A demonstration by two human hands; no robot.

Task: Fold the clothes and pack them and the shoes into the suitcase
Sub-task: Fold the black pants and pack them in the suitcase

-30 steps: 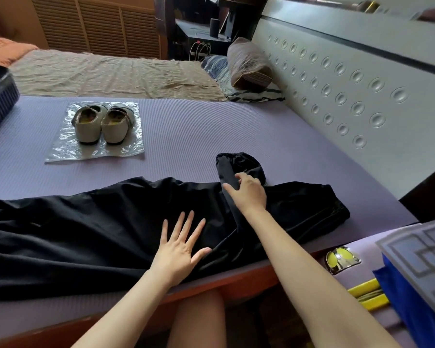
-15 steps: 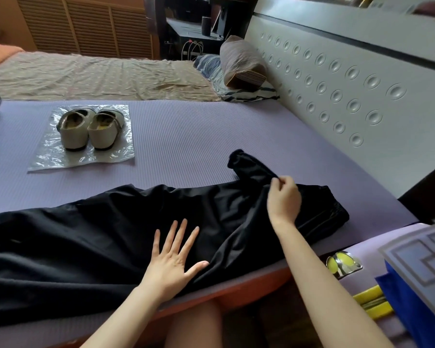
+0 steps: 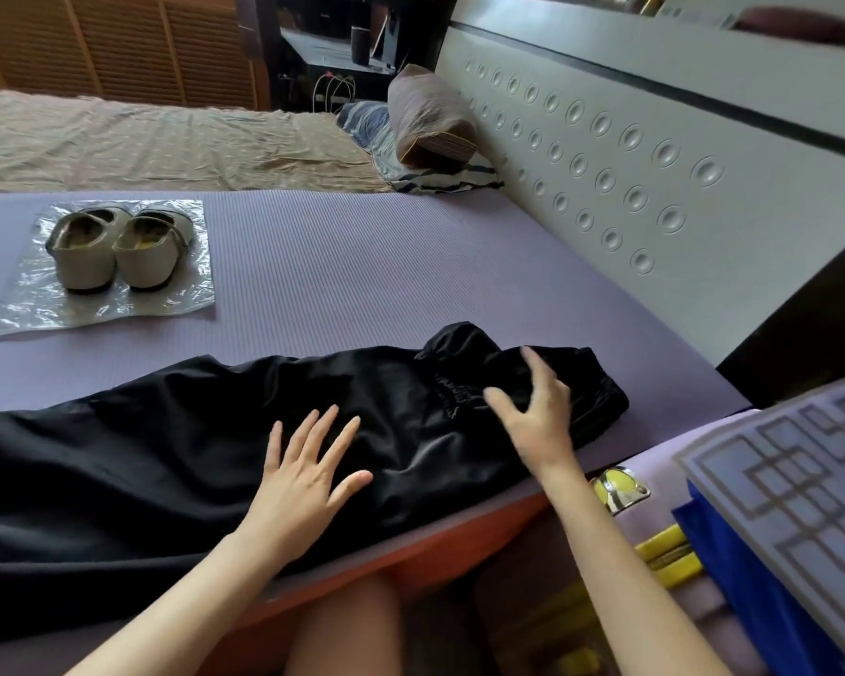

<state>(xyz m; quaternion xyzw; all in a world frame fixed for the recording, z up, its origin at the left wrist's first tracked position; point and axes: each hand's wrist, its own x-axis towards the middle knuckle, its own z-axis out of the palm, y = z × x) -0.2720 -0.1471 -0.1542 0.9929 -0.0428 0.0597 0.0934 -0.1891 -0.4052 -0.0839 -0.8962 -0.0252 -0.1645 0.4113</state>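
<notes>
A long black garment (image 3: pixel 157 461) lies spread across the purple mat (image 3: pixel 362 275), running from the left edge to the right front corner. My left hand (image 3: pixel 308 475) rests flat on the cloth with fingers spread. My right hand (image 3: pixel 532 412) hovers over the bunched right end of the garment, fingers spread and slightly bent, holding nothing. A pair of beige shoes (image 3: pixel 113 246) stands on a clear plastic sheet (image 3: pixel 98 304) at the back left of the mat. The suitcase is out of view.
A padded white headboard (image 3: pixel 654 187) runs along the right. A brown bolster pillow (image 3: pixel 430 119) lies on striped bedding at the back. At the right front are a patterned grey lid (image 3: pixel 791 505) and a blue panel (image 3: pixel 732 592) with yellow trim.
My right hand carried the garment's upturned end to the right, let go of it and opened. The left hand stayed flat on the cloth. The view shifted right.
</notes>
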